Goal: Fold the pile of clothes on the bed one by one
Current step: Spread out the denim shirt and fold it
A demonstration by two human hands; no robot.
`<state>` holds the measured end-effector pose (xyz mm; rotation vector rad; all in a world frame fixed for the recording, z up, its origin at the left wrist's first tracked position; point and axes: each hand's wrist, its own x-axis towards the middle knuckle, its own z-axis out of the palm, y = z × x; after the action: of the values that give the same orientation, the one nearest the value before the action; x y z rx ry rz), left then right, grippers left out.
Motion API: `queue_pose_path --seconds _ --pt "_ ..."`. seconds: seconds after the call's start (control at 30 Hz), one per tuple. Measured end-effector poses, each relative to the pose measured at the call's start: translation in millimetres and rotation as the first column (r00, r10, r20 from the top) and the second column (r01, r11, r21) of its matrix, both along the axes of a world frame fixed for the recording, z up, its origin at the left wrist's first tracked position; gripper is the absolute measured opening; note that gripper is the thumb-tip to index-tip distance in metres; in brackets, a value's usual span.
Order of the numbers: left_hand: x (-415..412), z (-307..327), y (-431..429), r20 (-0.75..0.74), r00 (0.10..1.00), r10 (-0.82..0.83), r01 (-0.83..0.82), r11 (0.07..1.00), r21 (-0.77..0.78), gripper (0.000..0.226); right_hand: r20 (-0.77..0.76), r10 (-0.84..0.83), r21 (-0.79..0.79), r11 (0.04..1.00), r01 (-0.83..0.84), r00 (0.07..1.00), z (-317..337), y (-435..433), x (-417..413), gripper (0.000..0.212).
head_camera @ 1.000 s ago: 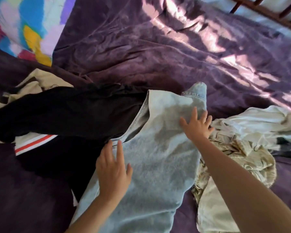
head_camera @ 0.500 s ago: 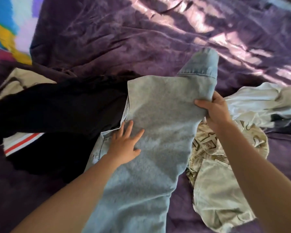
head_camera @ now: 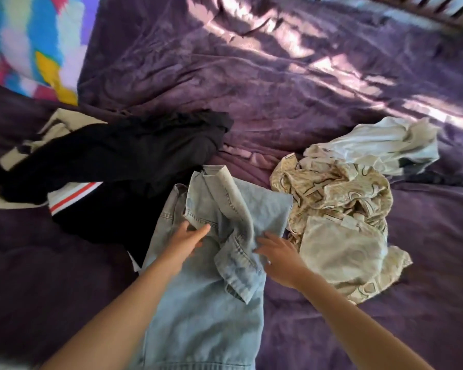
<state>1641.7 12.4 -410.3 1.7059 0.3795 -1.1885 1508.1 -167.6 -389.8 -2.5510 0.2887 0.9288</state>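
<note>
A light blue denim garment [head_camera: 206,311] lies lengthwise on the purple bedspread [head_camera: 278,89] in front of me. Its far part is turned back toward me and lies as a crumpled strip across the middle. My left hand [head_camera: 187,240] rests on the denim's left side with its fingers stretched out toward that strip. My right hand [head_camera: 280,256] touches the strip's right edge with straight fingers. Neither hand visibly grips the cloth.
A black garment [head_camera: 123,153] lies to the left over a white piece with a red stripe [head_camera: 74,192]. To the right sit a crumpled beige patterned garment [head_camera: 337,209] and a pale one [head_camera: 380,145]. A bright multicoloured cloth [head_camera: 32,44] is at the top left.
My right hand pulled the denim's far end back toward me and let it drop across the middle. My left hand shifted slightly along the denim's left side.
</note>
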Motion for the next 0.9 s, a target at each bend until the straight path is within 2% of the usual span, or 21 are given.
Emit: queue_pose_path --seconds 0.1,0.23,0.3,0.4,0.5,0.57,0.67,0.73,0.77,0.8,0.87,0.9 --pt "-12 3 -7 0.064 0.991 0.118 -0.117 0.993 -0.028 0.039 0.029 0.002 -0.035 0.999 -0.001 1.000 8 13 5 0.047" --pt "-12 17 -24 0.377 0.909 0.177 -0.188 0.982 -0.009 0.072 0.079 0.154 -0.143 0.979 -0.142 0.985 16 12 21 0.054" --pt "-7 22 -31 0.470 0.875 0.113 -0.160 0.985 0.061 0.081 0.079 0.343 -0.151 0.932 -0.329 0.936 14 21 26 0.059" --pt "3 24 -36 0.618 0.782 -0.084 -0.100 0.961 0.257 0.089 0.049 0.637 -0.191 0.762 -0.619 0.769 0 38 25 0.057" --pt "14 15 -46 0.696 0.657 -0.288 0.037 0.936 0.351 0.076 -0.014 0.712 -0.226 0.682 -0.695 0.702 -6 40 33 0.051" --pt "25 5 -45 0.663 0.707 -0.247 0.007 0.939 0.343 0.062 0.007 0.675 -0.196 0.724 -0.661 0.738 -5 37 38 0.047" --pt "33 -13 -23 0.565 0.824 -0.047 -0.185 0.920 0.347 0.055 0.058 0.436 -0.114 0.897 -0.428 0.898 -4 16 40 0.044" --pt "28 -17 -7 0.568 0.812 -0.130 -0.123 0.914 0.386 0.051 0.053 0.252 -0.128 0.961 -0.244 0.966 -4 -3 39 0.042" --pt "23 -14 -2 0.652 0.722 -0.233 -0.064 0.915 0.398 0.050 0.082 0.154 -0.141 0.980 -0.142 0.985 -5 -11 40 0.040" --pt "17 -9 0 0.759 0.549 -0.351 0.017 0.912 0.409 0.048 0.142 0.045 -0.147 0.989 -0.024 0.989 -6 -17 44 0.037" --pt "-7 -2 -1 0.861 0.095 -0.499 0.204 0.857 0.474 0.045 0.250 -0.161 -0.177 0.962 0.209 0.955 -9 -28 57 0.037" --pt "-24 -1 -2 0.841 -0.070 -0.536 0.311 0.790 0.529 0.043 0.249 -0.255 -0.196 0.931 0.307 0.934 -11 -33 65 0.044"
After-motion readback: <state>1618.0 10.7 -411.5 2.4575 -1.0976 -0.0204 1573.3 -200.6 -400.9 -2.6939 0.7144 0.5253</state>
